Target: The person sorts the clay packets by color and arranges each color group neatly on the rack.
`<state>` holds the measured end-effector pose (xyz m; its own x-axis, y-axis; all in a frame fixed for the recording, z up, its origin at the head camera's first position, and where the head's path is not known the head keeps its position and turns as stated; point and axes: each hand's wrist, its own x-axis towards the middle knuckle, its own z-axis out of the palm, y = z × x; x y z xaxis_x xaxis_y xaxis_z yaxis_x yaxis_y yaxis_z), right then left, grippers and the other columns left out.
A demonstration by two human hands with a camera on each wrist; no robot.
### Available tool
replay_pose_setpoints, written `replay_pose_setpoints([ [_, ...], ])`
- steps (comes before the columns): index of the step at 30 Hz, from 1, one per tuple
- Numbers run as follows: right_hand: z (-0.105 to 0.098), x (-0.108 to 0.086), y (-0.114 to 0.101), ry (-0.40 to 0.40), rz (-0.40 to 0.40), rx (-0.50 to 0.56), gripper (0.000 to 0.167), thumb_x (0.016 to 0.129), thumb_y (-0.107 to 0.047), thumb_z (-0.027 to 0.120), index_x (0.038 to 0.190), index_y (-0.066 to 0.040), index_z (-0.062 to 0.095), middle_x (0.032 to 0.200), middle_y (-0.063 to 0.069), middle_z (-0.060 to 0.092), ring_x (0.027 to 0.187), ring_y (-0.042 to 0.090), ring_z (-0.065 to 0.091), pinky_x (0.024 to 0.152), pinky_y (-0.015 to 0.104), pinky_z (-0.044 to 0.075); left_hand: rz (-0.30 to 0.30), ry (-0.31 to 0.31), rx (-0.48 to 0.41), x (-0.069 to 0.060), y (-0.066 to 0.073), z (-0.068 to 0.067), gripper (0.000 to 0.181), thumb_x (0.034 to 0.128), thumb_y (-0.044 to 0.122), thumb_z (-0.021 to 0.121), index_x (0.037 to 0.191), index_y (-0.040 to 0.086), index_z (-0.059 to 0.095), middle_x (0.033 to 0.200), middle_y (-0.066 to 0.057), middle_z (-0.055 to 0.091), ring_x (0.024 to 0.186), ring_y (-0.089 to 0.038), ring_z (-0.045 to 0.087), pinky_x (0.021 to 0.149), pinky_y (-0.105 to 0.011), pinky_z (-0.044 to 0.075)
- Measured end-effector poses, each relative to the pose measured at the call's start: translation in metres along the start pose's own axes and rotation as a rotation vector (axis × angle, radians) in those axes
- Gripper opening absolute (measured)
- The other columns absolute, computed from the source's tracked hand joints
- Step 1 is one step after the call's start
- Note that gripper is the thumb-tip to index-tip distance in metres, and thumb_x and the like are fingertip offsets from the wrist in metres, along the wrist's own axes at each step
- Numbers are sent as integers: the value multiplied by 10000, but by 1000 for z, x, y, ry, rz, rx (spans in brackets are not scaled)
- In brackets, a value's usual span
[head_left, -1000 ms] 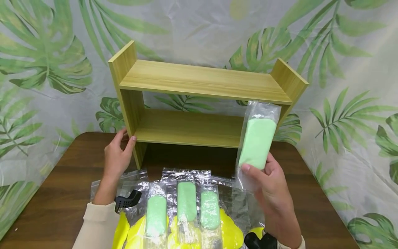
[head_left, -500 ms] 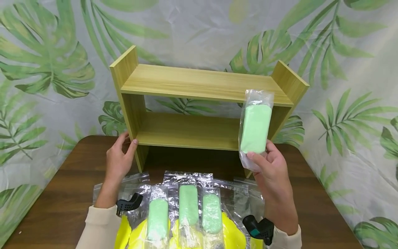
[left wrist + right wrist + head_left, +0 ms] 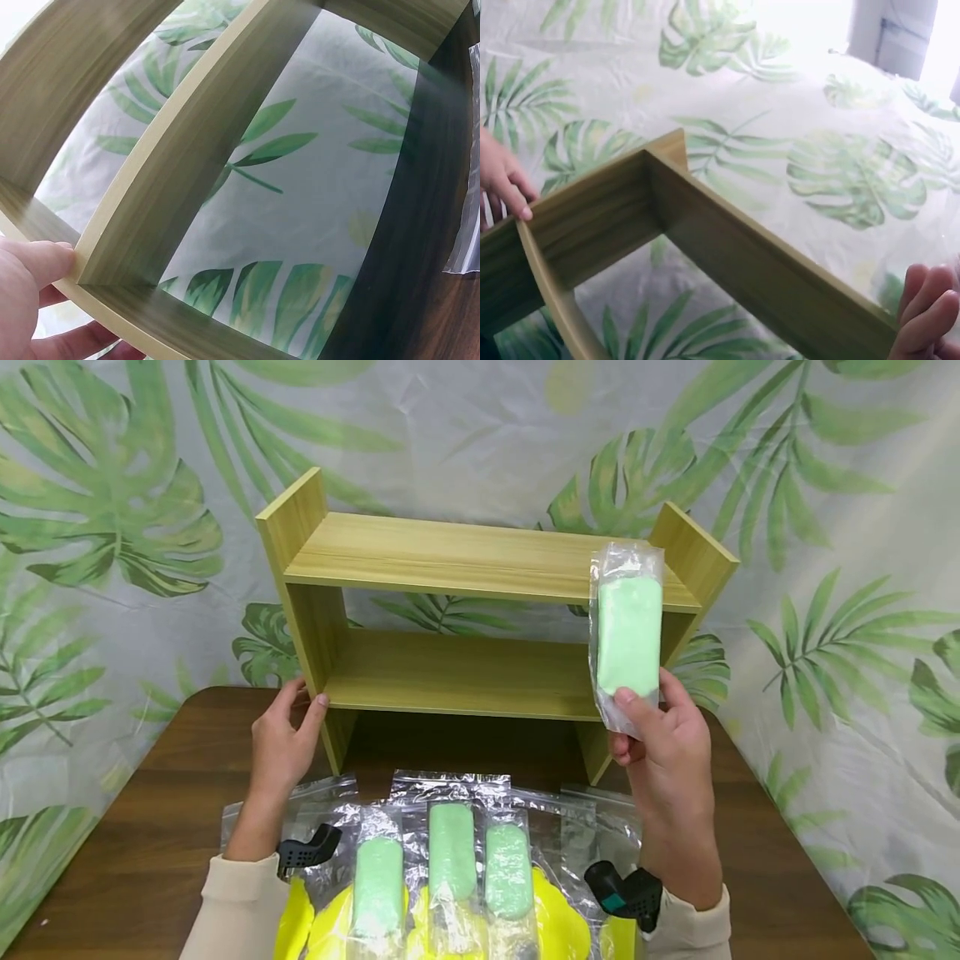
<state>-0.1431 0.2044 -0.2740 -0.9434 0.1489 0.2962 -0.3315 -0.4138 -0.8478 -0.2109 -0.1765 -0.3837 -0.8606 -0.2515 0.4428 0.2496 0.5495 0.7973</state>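
My right hand pinches the lower end of a clear bag with a pale green slab in it, which looks like modelling clay. That bag is upright before the right part of a wooden shelf. Around the shelf's left side panel my left hand grips, thumb on the front edge and fingers behind; the left wrist view shows the thumb there too. At the right wrist view's lower right corner, fingers of the right hand show; the bag is out of sight there.
Several clear zip bags lie before the shelf on the dark wooden table, with yellow pieces inside. On them rest three bagged green slabs. Behind the shelf hangs a leaf-patterned cloth. Black wrist devices are on both arms.
My right hand has raised the bagged green slab from the middle shelf's height to before the top board, turning it more upright. The left hand keeps its grip on the shelf.
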Motion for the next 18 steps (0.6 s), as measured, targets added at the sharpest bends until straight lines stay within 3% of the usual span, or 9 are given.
replay_pose_setpoints([
  [4,9,5,-10,60,-37,39,409,906,45,598,1274,0,424,719,89,587,403,120,462,399,175,381,7,-1,1,0,0,0,378,982,275,568,1297,67,561,1172,-214,639,1062,-373,604,896,-538,428],
  [6,11,6,-13,51,-69,72,413,909,36,597,1276,4,411,736,102,583,411,131,460,406,180,386,7,-3,1,0,0,0,381,982,274,568,1304,70,558,1174,-214,639,1063,-374,604,900,-538,427],
  [14,14,5,-16,-141,-215,217,542,911,19,589,1399,-66,370,1059,191,470,606,193,547,528,240,479,6,-19,-2,0,2,-1,407,988,294,555,1333,78,540,1195,-217,630,1077,-376,598,885,-542,440],
  [18,16,5,-16,-189,-265,259,588,868,62,639,1394,-12,387,1092,221,435,617,218,574,543,267,491,-5,-36,1,0,3,-2,419,991,309,546,1346,88,528,1216,-214,621,1093,-381,588,891,-555,436],
])
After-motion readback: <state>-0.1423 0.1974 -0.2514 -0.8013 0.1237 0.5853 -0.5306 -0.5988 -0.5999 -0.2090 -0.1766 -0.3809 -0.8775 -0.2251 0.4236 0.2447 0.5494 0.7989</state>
